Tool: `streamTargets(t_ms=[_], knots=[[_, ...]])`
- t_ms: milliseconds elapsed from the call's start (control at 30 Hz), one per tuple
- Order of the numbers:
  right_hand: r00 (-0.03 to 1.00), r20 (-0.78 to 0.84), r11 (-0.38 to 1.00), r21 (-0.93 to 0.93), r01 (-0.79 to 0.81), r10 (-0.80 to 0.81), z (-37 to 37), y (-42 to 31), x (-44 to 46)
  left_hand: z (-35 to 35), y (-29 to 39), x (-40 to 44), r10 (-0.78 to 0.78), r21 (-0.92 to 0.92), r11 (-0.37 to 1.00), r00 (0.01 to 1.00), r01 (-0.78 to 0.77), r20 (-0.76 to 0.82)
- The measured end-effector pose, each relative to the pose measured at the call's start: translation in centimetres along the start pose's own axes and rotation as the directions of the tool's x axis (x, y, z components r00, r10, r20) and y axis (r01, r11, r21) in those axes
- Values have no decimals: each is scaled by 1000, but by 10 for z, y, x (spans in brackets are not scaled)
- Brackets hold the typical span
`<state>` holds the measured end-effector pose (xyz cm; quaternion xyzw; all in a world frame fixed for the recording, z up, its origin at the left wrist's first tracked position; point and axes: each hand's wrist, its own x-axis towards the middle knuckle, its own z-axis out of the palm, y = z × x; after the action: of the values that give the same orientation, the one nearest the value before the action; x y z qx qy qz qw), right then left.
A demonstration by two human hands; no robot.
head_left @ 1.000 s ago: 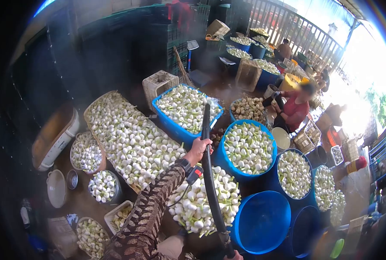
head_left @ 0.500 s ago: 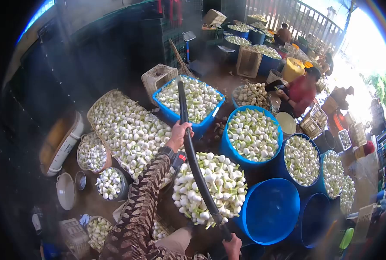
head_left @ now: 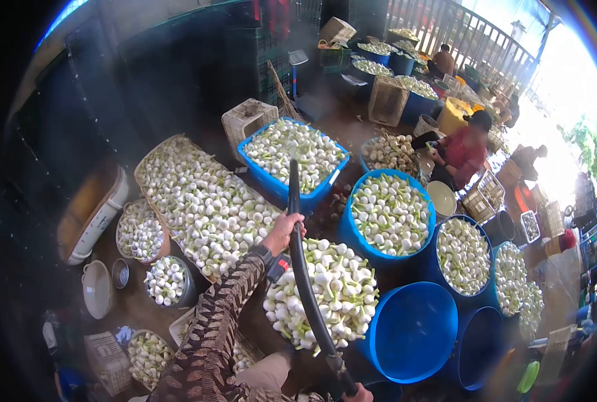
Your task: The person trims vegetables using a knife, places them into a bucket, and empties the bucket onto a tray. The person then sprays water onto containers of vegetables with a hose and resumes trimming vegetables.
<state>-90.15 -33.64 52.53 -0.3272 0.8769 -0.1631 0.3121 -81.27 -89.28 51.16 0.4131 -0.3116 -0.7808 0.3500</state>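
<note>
My left hand is wrapped round the upper part of a long black hose. At the bottom edge my right hand, partly cut off, closes on its lower end. The hose tip points at a blue square tub heaped with white bulbs with green stems, and faint spray shows at the tip. Below the hose lies another heap of bulbs. A long tray of bulbs stretches out left of my left hand.
An unfilled blue tub stands at the lower right, beside round tubs of bulbs. A person in red sits behind them. White crates, a bowl and a bulb-filled bucket are at the left.
The hose tip has swung left, then slightly back right and lower, over the square tub. Both hands have kept hold of the hose. The view has shifted a little.
</note>
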Motion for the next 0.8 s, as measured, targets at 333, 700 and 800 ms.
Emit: streamTargets(t_ms=[333,700,800], knots=[[999,2,999,-15,48,-48,17,-6,26,-10,19,4,135,-65,989,991,-133,26],[998,-55,999,21,31,-30,18,-5,35,41,32,15,138,2,990,989,-139,54],[998,-54,1000,-2,-10,10,8,3,13,48,15,2,122,-7,993,992,-122,19]])
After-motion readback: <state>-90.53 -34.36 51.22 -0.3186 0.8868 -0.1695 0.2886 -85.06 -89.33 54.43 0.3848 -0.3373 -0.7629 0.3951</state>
